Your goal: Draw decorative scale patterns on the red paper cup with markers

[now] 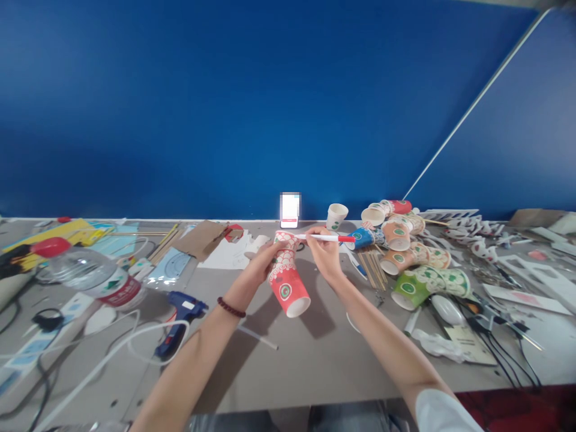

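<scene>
My left hand is closed around a red and white patterned paper cup piece, made of cups joined end to end and tilted over the table. A round green emblem marks its red part, and its pale end faces toward me. In my right hand is a red and white marker, held like a pen. Its tip lies at the white, red-scaled upper part of the cups; whether it touches I cannot tell. A dark bead bracelet circles my left wrist.
A lit phone leans on the blue wall. Decorated cups and a plain white cup are on the right. At left are a blue glue gun, a plastic bottle, a power strip and white cables.
</scene>
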`<state>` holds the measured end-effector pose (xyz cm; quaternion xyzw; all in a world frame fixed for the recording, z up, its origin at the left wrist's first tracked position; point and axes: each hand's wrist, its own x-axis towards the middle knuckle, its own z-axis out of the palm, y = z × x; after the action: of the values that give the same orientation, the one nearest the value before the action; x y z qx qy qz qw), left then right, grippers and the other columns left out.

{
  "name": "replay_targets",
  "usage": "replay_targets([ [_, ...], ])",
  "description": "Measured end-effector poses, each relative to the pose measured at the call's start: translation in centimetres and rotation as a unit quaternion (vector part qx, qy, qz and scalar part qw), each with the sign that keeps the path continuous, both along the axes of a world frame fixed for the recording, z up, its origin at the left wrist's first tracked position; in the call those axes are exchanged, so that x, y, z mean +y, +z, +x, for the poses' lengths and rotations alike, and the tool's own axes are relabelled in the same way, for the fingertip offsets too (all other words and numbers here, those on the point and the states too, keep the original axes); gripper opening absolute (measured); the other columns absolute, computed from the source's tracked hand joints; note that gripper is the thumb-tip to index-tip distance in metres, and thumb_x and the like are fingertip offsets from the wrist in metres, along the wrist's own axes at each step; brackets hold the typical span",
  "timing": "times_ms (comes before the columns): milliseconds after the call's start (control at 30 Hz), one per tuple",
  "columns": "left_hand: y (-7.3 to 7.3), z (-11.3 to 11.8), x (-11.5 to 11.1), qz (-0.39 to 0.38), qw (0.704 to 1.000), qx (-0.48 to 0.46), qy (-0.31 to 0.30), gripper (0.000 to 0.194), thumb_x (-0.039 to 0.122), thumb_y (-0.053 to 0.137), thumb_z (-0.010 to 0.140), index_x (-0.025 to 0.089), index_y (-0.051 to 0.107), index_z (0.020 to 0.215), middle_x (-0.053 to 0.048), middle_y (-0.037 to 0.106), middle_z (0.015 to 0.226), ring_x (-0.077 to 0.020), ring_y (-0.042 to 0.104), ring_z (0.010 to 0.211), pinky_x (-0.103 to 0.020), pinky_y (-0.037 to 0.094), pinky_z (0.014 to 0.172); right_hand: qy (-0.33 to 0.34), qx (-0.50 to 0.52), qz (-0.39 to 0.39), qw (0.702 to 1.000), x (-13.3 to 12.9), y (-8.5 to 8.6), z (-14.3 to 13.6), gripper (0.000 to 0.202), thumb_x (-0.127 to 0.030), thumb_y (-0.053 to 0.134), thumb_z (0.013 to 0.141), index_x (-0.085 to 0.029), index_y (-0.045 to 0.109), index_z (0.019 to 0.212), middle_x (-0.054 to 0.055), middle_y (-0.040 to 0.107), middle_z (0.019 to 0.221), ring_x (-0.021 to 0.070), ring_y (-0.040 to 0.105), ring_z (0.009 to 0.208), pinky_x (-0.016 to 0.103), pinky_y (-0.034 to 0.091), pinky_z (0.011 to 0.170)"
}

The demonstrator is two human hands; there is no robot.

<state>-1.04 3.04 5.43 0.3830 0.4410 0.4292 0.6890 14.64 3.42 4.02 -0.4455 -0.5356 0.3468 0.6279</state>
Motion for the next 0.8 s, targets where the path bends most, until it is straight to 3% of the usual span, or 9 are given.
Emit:
replay_targets([
  [467, 0.72, 0.02, -0.53, 0.002, 1.000, 0.002, -0.009, 0.029, 0.029, 0.063, 0.077, 0.008, 0.064, 0.096, -0.009, 0.066, 0.065, -0.0191, 0.063, 0.056, -0.027, 0.051, 0.055, 0.000, 0.014, 0.001, 1.000, 0.02, 0.09, -0.11, 0.014, -0.035, 0.060, 0.073, -0.021, 0.059, 0.076, -0.001, 0.061, 0.069, 0.0172, 0.061, 0.066, 0.029, 0.050, 0.061],
  [800, 0.66, 0.11, -0.44, -0.011, 1.000, 0.006, 0.002, 0.024, 0.028, 0.062, 0.078, 0.009, 0.064, 0.093, -0.007, 0.064, 0.061, -0.0163, 0.060, 0.053, -0.025, 0.049, 0.052, -0.018, 0.025, -0.006, 1.000, 0.36, -0.39, -0.01, 0.013, -0.033, 0.060, 0.074, -0.021, 0.059, 0.078, 0.000, 0.063, 0.072, 0.0173, 0.062, 0.068, 0.030, 0.051, 0.063],
])
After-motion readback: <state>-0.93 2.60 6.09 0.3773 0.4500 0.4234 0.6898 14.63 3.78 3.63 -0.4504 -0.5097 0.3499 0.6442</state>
